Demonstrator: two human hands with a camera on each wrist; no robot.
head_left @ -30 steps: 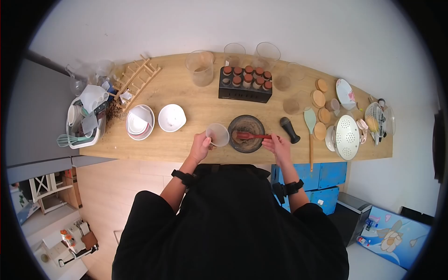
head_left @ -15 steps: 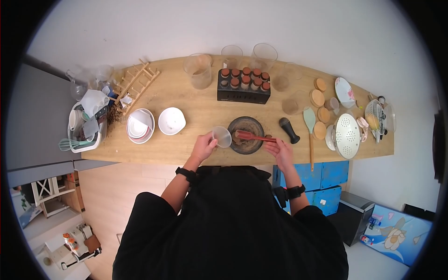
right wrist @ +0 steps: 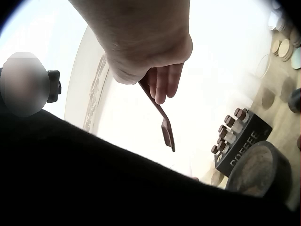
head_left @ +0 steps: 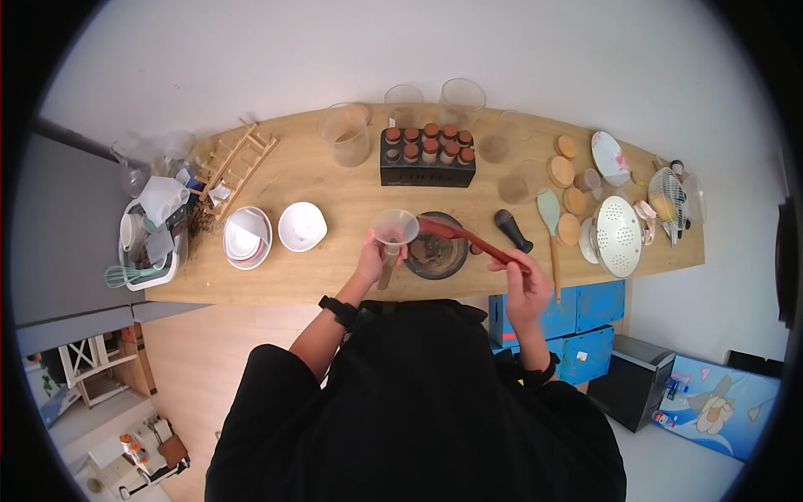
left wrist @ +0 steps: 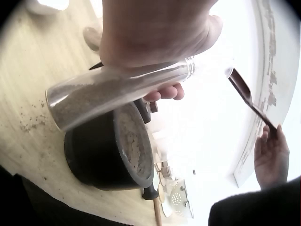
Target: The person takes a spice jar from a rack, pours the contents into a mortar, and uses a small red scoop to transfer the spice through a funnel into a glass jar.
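My left hand (head_left: 369, 259) grips a clear glass tube (left wrist: 94, 101) partly filled with brown powder. At its top, a translucent funnel-like cup (head_left: 395, 226) faces up; bright light washes this part out in the left wrist view. My right hand (head_left: 529, 293) holds a long red-brown scoop (head_left: 499, 251) by its handle, the scoop's head close to the cup's rim in the head view. Below them stands a black mortar (left wrist: 94, 153), brown powder coating its inside. A black pestle (head_left: 513, 231) lies on the table to the right of the mortar.
Behind the mortar is a black rack (head_left: 427, 174) of cork-topped tubes. White bowls (head_left: 302, 226) stand to the left; a spatula (head_left: 549, 213), wooden lids (head_left: 560, 171) and a white colander (head_left: 617, 237) are to the right. Glass jars (head_left: 345, 138) line the back.
My right hand has raised the scoop out of the mortar, its head now near the cup. My left hand has shifted slightly, and the tube under the cup now shows.
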